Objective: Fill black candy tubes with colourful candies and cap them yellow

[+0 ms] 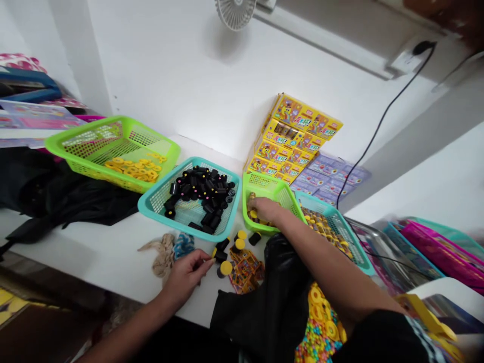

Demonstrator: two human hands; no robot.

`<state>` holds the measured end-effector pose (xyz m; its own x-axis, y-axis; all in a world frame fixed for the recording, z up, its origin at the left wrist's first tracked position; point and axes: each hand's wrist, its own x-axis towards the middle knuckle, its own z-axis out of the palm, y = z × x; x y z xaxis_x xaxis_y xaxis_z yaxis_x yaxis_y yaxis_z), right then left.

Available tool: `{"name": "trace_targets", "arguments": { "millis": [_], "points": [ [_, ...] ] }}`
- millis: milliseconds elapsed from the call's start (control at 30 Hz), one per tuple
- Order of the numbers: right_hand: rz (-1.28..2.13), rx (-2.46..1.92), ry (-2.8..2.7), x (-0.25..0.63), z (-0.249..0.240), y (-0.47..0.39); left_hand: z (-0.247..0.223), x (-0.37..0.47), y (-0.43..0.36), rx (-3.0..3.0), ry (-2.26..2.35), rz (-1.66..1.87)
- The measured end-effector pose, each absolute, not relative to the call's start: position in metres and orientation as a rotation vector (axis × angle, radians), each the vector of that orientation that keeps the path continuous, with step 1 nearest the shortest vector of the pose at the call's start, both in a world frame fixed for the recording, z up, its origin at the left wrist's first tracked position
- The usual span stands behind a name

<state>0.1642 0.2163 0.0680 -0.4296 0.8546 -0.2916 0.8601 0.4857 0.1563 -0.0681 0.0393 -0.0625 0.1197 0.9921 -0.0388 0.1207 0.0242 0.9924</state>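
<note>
My left hand (189, 272) is over the white table, its thumb and forefinger pinched on the yellow end of a small black cylinder (220, 256). Several black cylinders with yellow caps (226, 268) stand or lie beside it, next to a pile of printed orange stickers (245, 271). My right hand (262, 209) reaches into a small green basket (293, 199) of yellow-and-brown pieces; its fingertips are at a piece (252, 195) there, and what they grip is unclear. Between the hands and the wall, a teal basket (145, 201) holds black cylinders with yellow or pink dots.
A large green basket (56, 146) with yellow parts stands left. Another teal basket (365, 262) of wrapped pieces is right. Yellow boxes (298, 136) are stacked by the wall. A black bag (264, 302), beige cloth (162, 257) and colourful beads (317, 338) lie near.
</note>
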Motion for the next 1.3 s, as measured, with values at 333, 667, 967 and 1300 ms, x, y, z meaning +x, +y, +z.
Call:
{"name": "trace_targets", "arguments": {
  "millis": [333,667,967,1300],
  "points": [
    [-0.030,1.664,2.854,0.164,0.075,0.114,-0.047,-0.091,0.026,1.421,1.434,1.211],
    [-0.397,1.779,3.066,0.194,0.054,0.020,-0.045,-0.139,0.037,2.077,1.876,0.733],
    [-0.099,1.596,2.535,0.154,0.044,0.028,-0.023,-0.094,0.011,2.140,1.581,0.890],
    [-0.258,1.556,2.205,0.137,0.025,0.085,-0.043,-0.067,-0.001,1.894,1.090,0.775]
  ]
}}
